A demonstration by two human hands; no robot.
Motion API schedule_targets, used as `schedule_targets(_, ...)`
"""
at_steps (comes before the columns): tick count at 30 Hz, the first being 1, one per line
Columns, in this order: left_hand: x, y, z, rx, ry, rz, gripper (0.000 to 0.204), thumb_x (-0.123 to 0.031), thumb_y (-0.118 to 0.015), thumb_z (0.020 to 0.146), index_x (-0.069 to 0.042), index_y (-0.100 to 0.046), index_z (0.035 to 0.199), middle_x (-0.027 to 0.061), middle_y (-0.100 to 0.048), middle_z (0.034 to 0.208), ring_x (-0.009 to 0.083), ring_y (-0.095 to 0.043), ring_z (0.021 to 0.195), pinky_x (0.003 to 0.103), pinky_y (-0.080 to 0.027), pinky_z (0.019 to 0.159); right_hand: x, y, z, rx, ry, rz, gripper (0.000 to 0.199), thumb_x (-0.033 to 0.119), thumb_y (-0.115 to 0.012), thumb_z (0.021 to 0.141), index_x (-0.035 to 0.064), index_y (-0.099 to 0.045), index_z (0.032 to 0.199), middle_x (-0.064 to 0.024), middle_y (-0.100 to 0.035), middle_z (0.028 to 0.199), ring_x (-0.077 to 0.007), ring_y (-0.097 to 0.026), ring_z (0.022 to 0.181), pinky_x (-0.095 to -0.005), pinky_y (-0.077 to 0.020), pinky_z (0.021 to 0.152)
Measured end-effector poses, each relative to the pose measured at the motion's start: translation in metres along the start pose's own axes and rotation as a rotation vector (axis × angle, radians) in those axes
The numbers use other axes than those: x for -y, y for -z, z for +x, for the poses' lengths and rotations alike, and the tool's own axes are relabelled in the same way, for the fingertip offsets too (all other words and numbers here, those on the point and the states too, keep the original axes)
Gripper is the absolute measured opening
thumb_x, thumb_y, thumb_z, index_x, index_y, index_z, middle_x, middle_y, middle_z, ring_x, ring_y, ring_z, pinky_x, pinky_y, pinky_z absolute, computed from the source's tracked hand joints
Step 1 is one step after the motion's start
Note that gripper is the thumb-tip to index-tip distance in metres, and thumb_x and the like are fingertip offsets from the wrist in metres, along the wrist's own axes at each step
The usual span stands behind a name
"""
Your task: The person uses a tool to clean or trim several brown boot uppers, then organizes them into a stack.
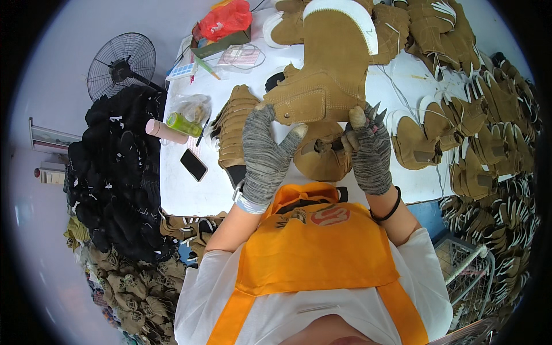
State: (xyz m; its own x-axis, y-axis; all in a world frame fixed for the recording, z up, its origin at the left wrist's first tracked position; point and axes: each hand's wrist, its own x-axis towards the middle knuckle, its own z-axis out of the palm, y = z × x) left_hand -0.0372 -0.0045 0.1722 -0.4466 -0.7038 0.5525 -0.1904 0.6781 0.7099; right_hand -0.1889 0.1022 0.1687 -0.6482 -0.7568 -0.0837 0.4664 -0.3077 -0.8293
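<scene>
Gripping boot piece (336, 72), upper centre: your left hand (264, 155) at lower-left edge, right hand (370, 150) lower-right, pointed blades (376, 110) jutting there.

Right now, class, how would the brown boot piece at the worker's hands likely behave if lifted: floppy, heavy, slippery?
Probably bendable but not limp: the brown boot piece spreads broadly beyond the left hand and right hand without visible folding. Likely fairly light for its size, since its panels look thin. Probably not very slippery, as its surface looks matte.
</scene>
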Motion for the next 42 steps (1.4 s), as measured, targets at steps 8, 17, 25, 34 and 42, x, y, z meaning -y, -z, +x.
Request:
schedule_targets(8,-0.010,0.002,-0.002,-0.001,0.189,-0.124,0.040,-0.012,-0.079,0.072,-0.001,-0.063,0.106,0.0079,-0.057,0.082,0.0183,-0.051,0.071,0.032,-0.044,0.069,0.000,0.013,0.004,0.104,-0.154,0.021,0.041,0.030,-0.068,0.087,0.0035,-0.056,0.116,0.0039,-0.050,0.065,-0.0033,-0.045,0.051,-0.0177,-0.0411,0.047)
schedule_targets(17,-0.017,0.015,0.013,-0.013,-0.177,0.156,0.029,-0.012,-0.080,0.066,-0.003,-0.070,0.092,0.0052,-0.056,0.063,0.0196,-0.053,0.063,0.033,-0.044,0.065,0.024,-0.004,0.014,0.173,0.608,-0.963,0.036,0.022,-0.075,0.076,0.0080,-0.062,0.105,-0.0051,-0.054,0.088,-0.0161,-0.054,0.078,-0.0287,-0.0493,0.067)
schedule_targets(25,-0.019,0.010,0.009,0.162,-0.220,0.203,0.026,-0.013,-0.082,0.064,-0.001,-0.069,0.084,0.0060,-0.056,0.061,0.0198,-0.050,0.058,0.033,-0.042,0.061,-0.008,-0.004,0.027,0.552,0.793,-1.095,0.027,0.015,-0.064,0.076,0.0093,-0.064,0.102,-0.0106,-0.059,0.090,-0.0296,-0.059,0.080,-0.0364,-0.0507,0.070)
schedule_targets(34,-0.012,0.010,0.001,0.118,-0.009,0.039,0.023,-0.011,-0.079,0.070,-0.001,-0.070,0.089,0.0054,-0.057,0.070,0.0169,-0.050,0.064,0.031,-0.041,0.062,0.010,0.006,0.033,0.104,0.722,-0.759,0.011,0.013,-0.062,0.090,0.0030,-0.061,0.094,-0.0060,-0.060,0.085,-0.0164,-0.055,0.072,-0.0256,-0.0470,0.067)
schedule_targets(42,-0.013,0.006,0.004,0.023,-0.066,-0.011,0.025,-0.009,-0.082,0.065,-0.001,-0.067,0.084,0.0064,-0.057,0.066,0.0215,-0.051,0.066,0.034,-0.043,0.064,0.019,-0.003,0.018,0.386,0.879,-1.126,0.028,0.004,-0.066,0.071,0.0127,-0.064,0.097,-0.0066,-0.058,0.088,-0.0260,-0.056,0.075,-0.0337,-0.0511,0.066)
